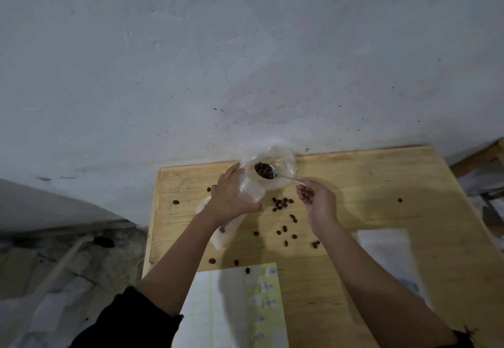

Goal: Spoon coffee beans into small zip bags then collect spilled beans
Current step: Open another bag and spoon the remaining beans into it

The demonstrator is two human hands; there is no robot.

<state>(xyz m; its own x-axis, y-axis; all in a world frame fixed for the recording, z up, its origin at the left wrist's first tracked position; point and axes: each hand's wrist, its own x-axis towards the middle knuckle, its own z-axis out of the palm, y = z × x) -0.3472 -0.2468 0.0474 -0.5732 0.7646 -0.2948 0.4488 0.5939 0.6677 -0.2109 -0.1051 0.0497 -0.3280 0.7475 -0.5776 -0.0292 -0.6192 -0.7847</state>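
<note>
The left hand [231,196] curls round one small clear zip bag [252,191], its mouth open, contents unclear. Just beyond those fingertips one spoon [277,175], heaped with coffee beans [263,170], hangs over a large clear bag [285,160]. The right hand [319,203] pinches the handle's end. Roughly two dozen loose beans [281,204] dot the wooden table [381,178], thickest between both hands' fingers.

No writing can be read: the small white labels [268,287] on the paper sheet [218,306] at six o'clock bear only blurred marks.
</note>
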